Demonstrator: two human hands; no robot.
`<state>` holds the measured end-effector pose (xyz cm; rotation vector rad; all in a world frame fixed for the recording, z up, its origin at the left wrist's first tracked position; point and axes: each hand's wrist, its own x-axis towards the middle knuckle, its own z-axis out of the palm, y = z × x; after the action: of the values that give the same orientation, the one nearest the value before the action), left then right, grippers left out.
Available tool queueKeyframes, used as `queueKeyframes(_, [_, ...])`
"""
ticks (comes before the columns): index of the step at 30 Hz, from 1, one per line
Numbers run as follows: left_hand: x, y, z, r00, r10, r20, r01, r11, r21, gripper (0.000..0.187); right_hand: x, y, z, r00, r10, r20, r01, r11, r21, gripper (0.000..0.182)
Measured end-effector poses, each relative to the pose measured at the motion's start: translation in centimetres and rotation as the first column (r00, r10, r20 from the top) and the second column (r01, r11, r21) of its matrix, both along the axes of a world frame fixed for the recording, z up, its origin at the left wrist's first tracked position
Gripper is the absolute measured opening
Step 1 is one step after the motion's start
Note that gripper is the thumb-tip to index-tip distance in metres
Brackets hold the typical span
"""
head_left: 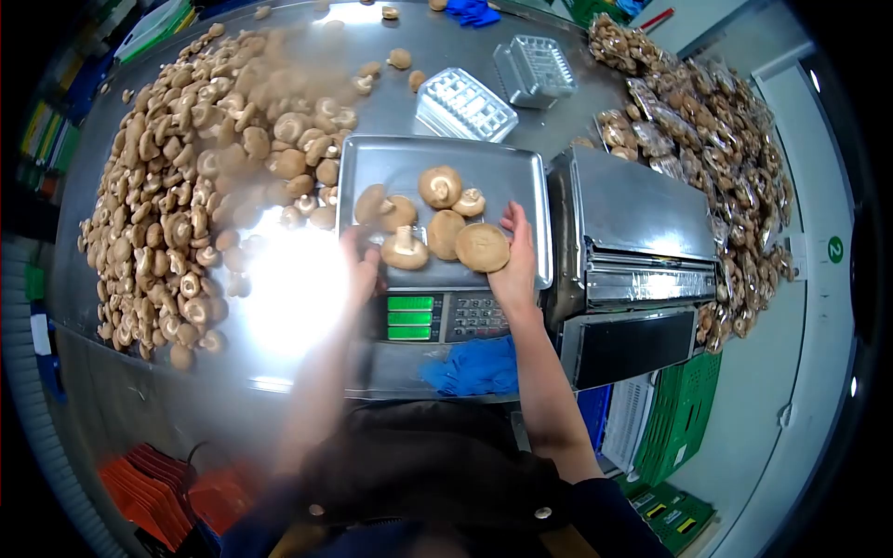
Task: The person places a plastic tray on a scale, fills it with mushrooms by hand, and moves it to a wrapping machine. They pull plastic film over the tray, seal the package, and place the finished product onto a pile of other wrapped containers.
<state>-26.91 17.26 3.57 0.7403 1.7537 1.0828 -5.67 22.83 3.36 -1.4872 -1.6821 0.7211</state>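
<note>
My left hand (pixel 361 270) is at the left edge of the metal weighing pan (pixel 507 160), fingers apart, near a shiitake mushroom (pixel 405 249) lying with its stem up. My right hand (pixel 515 270) is at the pan's right side, its fingers extended beside a large round shiitake mushroom (pixel 483 247). That mushroom covers my thumb and part of the palm, and it rests against the hand. Several other shiitakes lie between the hands, including an upturned one (pixel 440 187) and a small one (pixel 470 202). Below the pan, the scale's green display (pixel 410 317) is lit.
A big heap of loose shiitakes (pixel 167 186) covers the table's left side. Clear plastic punnets (pixel 465 105) stand behind the pan. To the right are a metal wrapping machine (pixel 642 205) and a pile of packed mushrooms (pixel 735 149). Blue gloves (pixel 474 367) lie before the scale.
</note>
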Motion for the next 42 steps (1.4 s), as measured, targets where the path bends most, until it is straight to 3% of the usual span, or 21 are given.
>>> queueKeyframes(7, [-0.3, -1.9, 0.1, 0.998, 0.031, -0.061, -0.032, 0.999, -0.01, 0.036, 3.5, -1.8, -0.8, 0.918, 0.325, 0.228, -0.378, 0.89, 0.253, 0.064])
queueKeyframes(10, [-1.9, -3.5, -1.8, 0.891, -0.01, -0.454, 0.068, 0.991, 0.111, 0.034, 3.1, -2.4, 0.5, 0.981, 0.196, -0.011, -0.187, 0.951, 0.246, 0.055])
queueKeyframes(11, [-1.8, -3.9, 0.6, 0.841, -0.021, -0.54, 0.073, 0.994, 0.076, 0.033, 2.8, -2.8, 1.1, 0.985, 0.149, -0.09, -0.125, 0.966, 0.226, 0.054])
queueKeyframes(12, [-1.4, -4.3, 2.0, 0.915, 0.055, -0.399, 0.024, 0.981, 0.192, 0.03, 2.4, -3.0, 2.3, 0.979, 0.168, -0.118, -0.143, 0.97, 0.198, 0.052])
queueKeyframes(13, [-1.0, -4.3, 3.5, 0.952, 0.068, -0.297, -0.023, 0.988, 0.153, 0.028, 1.8, -3.1, 3.0, 0.951, 0.205, -0.231, -0.165, 0.969, 0.182, 0.052])
queueKeyframes(15, [-0.4, -4.2, 4.1, 0.937, 0.118, -0.33, -0.039, 0.971, 0.237, 0.027, -0.1, -3.0, 4.0, 0.857, 0.259, -0.446, -0.21, 0.965, 0.157, 0.055])
queueKeyframes(17, [-0.9, -3.2, 4.1, 0.84, 0.134, -0.526, 0.147, 0.877, 0.457, 0.026, -1.8, -2.5, 5.9, 0.668, 0.224, -0.71, -0.254, 0.965, 0.066, 0.058])
queueKeyframes(19, [-1.5, -2.1, 4.3, 0.898, 0.165, -0.407, 0.082, 0.847, 0.525, 0.035, -2.4, -1.6, 5.6, 0.496, 0.092, -0.863, -0.266, 0.963, -0.05, 0.056])
queueKeyframes(21, [-3.0, -0.9, 2.4, 0.888, 0.182, -0.422, 0.076, 0.847, 0.526, 0.037, -2.2, -1.0, 5.9, 0.319, 0.015, -0.948, -0.411, 0.903, -0.124, 0.052])
queueKeyframes(24, [-3.4, 0.6, 0.2, 0.919, 0.143, -0.368, 0.057, 0.874, 0.483, 0.045, -2.5, -0.9, 6.2, 0.265, 0.049, -0.963, -0.46, 0.884, -0.082, 0.048])
queueKeyframes(25, [-3.2, 1.0, -0.1, 0.959, 0.1, -0.267, 0.031, 0.895, 0.445, 0.048, -2.7, -0.7, 6.4, 0.345, 0.106, -0.933, -0.428, 0.902, -0.056, 0.049])
queueKeyframes(29, [-2.6, 1.7, -1.8, 0.92, 0.08, -0.385, 0.086, 0.914, 0.396, 0.051, -3.2, -0.1, 7.3, 0.642, 0.274, -0.716, -0.304, 0.948, 0.09, 0.048])
queueKeyframes(31, [-2.2, 1.6, -1.6, 0.95, 0.171, -0.261, -0.056, 0.917, 0.396, 0.051, -3.2, 0.2, 8.0, 0.794, 0.291, -0.533, -0.218, 0.956, 0.196, 0.044])
queueKeyframes(33, [-1.6, 0.0, 1.4, 0.978, 0.104, -0.182, 0.001, 0.866, 0.501, 0.051, -4.1, -0.1, 7.5, 0.834, 0.289, -0.47, -0.233, 0.957, 0.175, 0.042])
queueKeyframes(35, [-0.3, -1.6, 3.0, 0.972, -0.036, 0.233, -0.114, 0.793, 0.598, 0.056, -6.4, -2.4, 8.3, 0.652, 0.479, -0.587, -0.504, 0.853, 0.136, 0.05])
queueKeyframes(36, [-0.3, -2.4, 2.9, 0.933, 0.013, 0.359, -0.227, 0.796, 0.561, 0.057, -7.4, -2.5, 7.2, 0.723, 0.684, -0.091, -0.657, 0.723, 0.216, 0.057])
queueKeyframes(37, [-0.6, -3.3, 2.7, 0.877, 0.06, 0.477, -0.33, 0.796, 0.508, 0.059, -8.6, -3.6, 8.1, 0.66, 0.752, -0.009, -0.74, 0.651, 0.17, 0.061])
queueKeyframes(38, [-1.4, -4.2, 4.5, 0.871, 0.04, 0.49, -0.302, 0.83, 0.469, 0.061, -9.2, -4.4, 8.4, 0.641, 0.756, -0.134, -0.738, 0.655, 0.164, 0.058])
queueKeyframes(39, [-3.7, -4.8, 4.1, 0.944, 0.043, 0.328, -0.193, 0.876, 0.442, 0.061, -8.9, -3.9, 8.2, 0.623, 0.782, -0.012, -0.769, 0.615, 0.171, 0.06])
queueKeyframes(41, [-5.8, -6.6, 2.9, 0.918, 0.132, 0.373, -0.316, 0.811, 0.492, 0.059, -7.7, -1.9, 6.2, 0.75, 0.661, 0.032, -0.649, 0.725, 0.23, 0.052])
queueKeyframes(42, [-7.0, -7.4, 1.8, 0.962, 0.248, 0.115, -0.272, 0.825, 0.496, 0.057, -6.9, -0.3, 5.7, 0.825, 0.564, 0.007, -0.557, 0.813, 0.17, 0.048])
